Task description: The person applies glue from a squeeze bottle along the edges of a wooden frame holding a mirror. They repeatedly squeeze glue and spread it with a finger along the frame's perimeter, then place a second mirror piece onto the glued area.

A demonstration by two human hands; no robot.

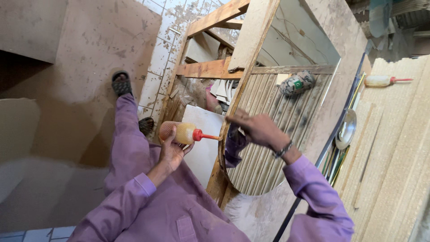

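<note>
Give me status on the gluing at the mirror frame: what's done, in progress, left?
Done: cannot tell; no glue line shows along the wooden frame edge. In hand: the left hand holds a yellowish squeeze bottle with a red nozzle, tip at the frame edge by the arched mirror; the right hand rests on that edge. Left: apparently the rest of the edge. A second similar bottle lies unused on the particleboard sheets.

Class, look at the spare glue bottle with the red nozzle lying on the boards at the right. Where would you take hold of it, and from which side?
Take the spare glue bottle around its round body, coming from above. It lies flat on the stacked boards, so only the top and sides are free, and the thin red nozzle is too narrow for a firm grip.
</note>
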